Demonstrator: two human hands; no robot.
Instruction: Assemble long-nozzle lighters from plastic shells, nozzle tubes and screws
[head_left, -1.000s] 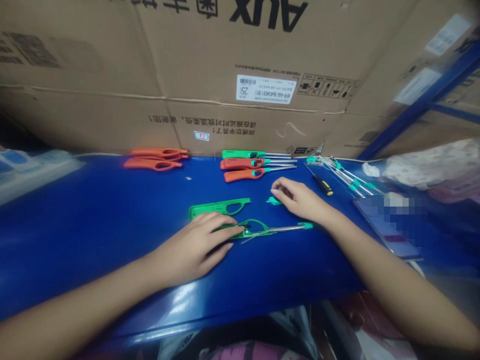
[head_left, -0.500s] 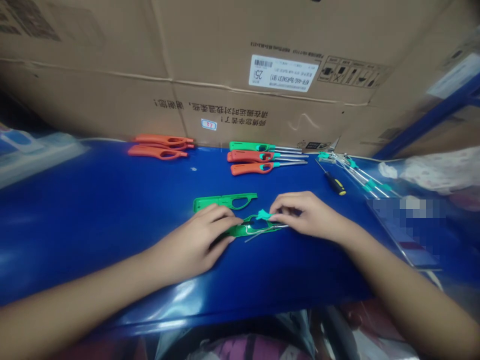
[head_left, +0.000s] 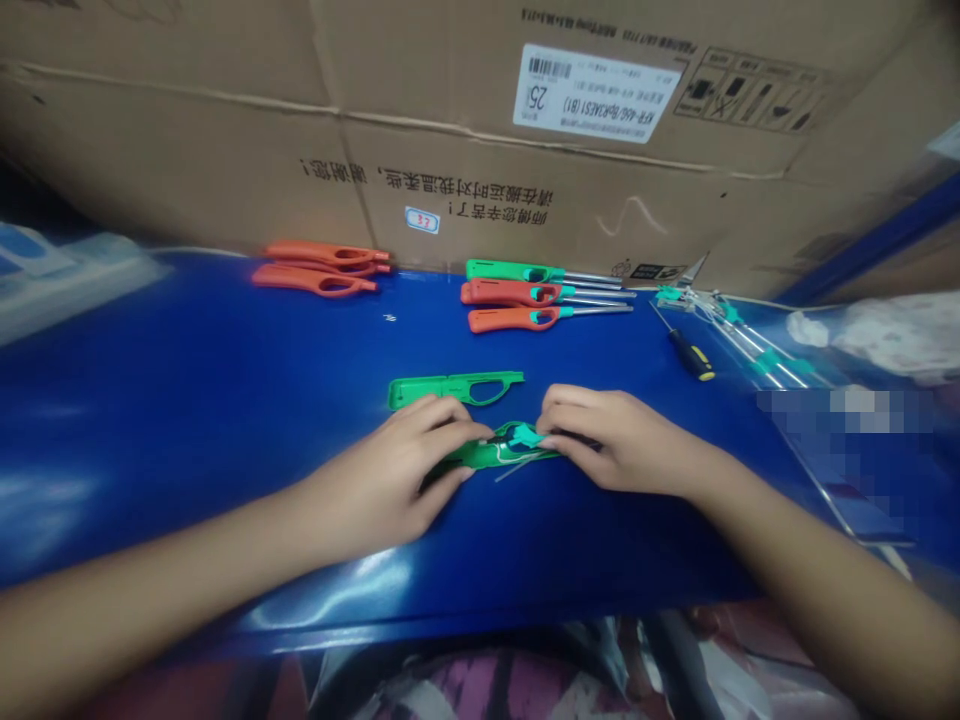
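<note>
My left hand (head_left: 420, 450) is closed on the handle end of a green lighter shell half (head_left: 487, 458), its open inside facing up. A pale wire and dark parts show inside, and a thin metal rod (head_left: 513, 470) sticks out at the near edge. In the fingertips of my right hand (head_left: 615, 440) is a teal trigger (head_left: 525, 436), pinched at the shell's finger opening. My fingers hide part of the shell's right end. Just beyond my hands lies the other green shell half (head_left: 420, 388), touched by neither.
Several orange shells (head_left: 322, 280) lie at the back left. Three assembled lighters (head_left: 517, 319) lie before the cardboard box (head_left: 420, 100). To the right are a black-and-yellow screwdriver (head_left: 691, 355) and several metal tubes with teal parts (head_left: 750, 335). The blue table's front edge (head_left: 450, 630) is near me.
My right hand has brought the teal trigger slightly down and left, into the finger opening of the shell. The left hand keeps its hold. The view has shifted slightly.
</note>
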